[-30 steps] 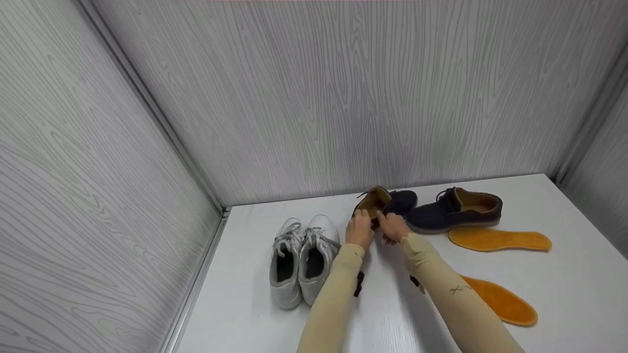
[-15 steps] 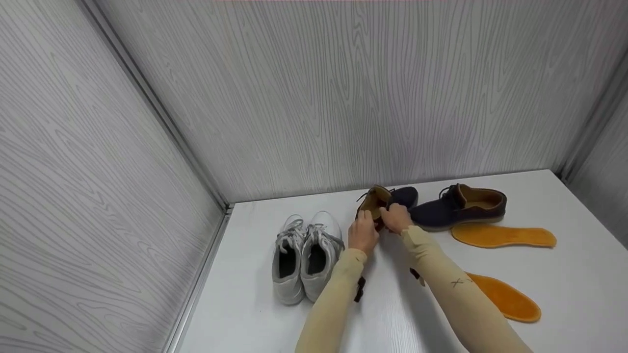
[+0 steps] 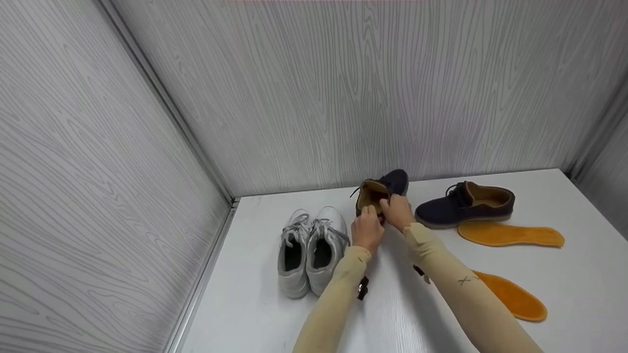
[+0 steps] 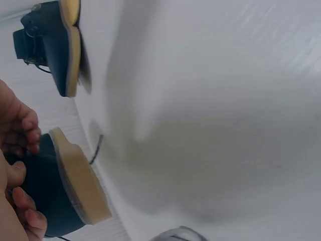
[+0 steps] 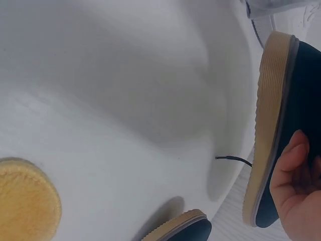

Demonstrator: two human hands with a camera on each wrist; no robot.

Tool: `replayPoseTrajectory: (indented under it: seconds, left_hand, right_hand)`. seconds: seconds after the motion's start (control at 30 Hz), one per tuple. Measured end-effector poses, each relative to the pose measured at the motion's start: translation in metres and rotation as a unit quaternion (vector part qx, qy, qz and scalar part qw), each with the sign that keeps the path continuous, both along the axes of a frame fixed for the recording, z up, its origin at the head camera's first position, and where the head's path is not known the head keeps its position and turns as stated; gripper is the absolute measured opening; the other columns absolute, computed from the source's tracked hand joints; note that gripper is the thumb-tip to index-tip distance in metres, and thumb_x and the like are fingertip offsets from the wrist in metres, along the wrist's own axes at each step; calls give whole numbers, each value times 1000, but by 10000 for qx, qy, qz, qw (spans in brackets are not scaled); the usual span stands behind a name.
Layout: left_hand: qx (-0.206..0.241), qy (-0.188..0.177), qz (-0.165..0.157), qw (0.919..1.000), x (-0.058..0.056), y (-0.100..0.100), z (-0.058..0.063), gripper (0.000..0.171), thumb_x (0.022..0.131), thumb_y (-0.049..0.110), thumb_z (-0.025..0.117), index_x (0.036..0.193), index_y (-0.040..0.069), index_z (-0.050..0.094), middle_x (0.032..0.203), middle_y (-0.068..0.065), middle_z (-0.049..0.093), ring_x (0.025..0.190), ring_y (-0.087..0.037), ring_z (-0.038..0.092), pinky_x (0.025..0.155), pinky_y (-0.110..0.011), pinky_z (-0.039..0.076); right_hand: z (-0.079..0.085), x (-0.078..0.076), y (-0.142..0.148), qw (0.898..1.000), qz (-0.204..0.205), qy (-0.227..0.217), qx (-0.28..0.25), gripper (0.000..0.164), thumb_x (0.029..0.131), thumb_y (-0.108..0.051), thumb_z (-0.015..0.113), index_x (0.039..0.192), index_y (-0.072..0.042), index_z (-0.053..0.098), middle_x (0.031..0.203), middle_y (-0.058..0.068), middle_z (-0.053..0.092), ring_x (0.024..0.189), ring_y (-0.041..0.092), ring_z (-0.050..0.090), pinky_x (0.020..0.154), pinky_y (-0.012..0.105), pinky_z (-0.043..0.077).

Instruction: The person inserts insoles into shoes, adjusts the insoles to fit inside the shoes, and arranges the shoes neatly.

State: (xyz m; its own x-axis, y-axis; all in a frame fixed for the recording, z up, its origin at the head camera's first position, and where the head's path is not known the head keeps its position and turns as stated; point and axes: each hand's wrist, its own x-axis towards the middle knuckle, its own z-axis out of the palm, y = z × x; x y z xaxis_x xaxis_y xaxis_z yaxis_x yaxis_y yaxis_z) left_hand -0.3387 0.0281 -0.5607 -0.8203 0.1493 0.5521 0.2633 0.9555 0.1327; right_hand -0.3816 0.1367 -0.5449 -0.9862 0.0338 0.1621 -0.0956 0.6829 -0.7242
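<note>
On the white surface [image 3: 245, 314], two orange insoles [image 3: 511, 234] are lying loose, so work seems partway along. Your left hand [image 3: 368, 229] and right hand [image 3: 398, 213], fingers curled, are gripping a dark shoe [image 3: 386, 186] between the white sneakers [image 3: 316, 236] and its mate [image 3: 461, 208].

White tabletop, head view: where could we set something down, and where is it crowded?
Bare tabletop lies between the left wall and the white sneakers, and right of the lower insole. Crowded farther back: left hand and right hand hold one dark shoe near the sneakers; the other dark shoe sits close behind the upper insole.
</note>
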Motion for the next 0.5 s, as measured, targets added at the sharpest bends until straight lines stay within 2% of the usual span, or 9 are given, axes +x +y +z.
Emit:
replayPoseTrajectory:
  seconds: [0.1,0.23,0.33,0.5]
  left_hand:
    - [-139,-24,-27,9999,6,-1,11,22,82,24,71,91,8,59,81,-3,57,59,-19,61,52,-32,49]
    - [-296,16,-171,9994,16,-5,29,20,85,26,68,90,9,59,78,-3,58,59,-19,61,51,-32,48]
    - [-357,238,-391,9983,22,-10,39,21,86,29,66,88,10,58,75,-3,58,56,-19,60,48,-32,47]
    - [-172,753,-669,9948,31,-20,45,23,86,34,66,83,12,57,75,-2,54,51,-16,54,45,-30,43]
  right_hand:
    - [3,3,1,9996,-20,289,-50,31,92,-20,45,74,2,54,72,19,59,66,32,56,66,46,47]
    - [12,8,1,9978,10,603,-279,26,91,-18,47,72,-1,52,70,17,58,64,31,56,62,44,47]
    - [20,12,2,9951,58,876,-463,24,90,-14,49,69,-4,52,65,13,58,58,28,56,56,39,46]
    - [31,20,3,9897,313,1233,-663,21,91,-11,50,71,-5,54,64,10,59,52,21,56,50,33,45]
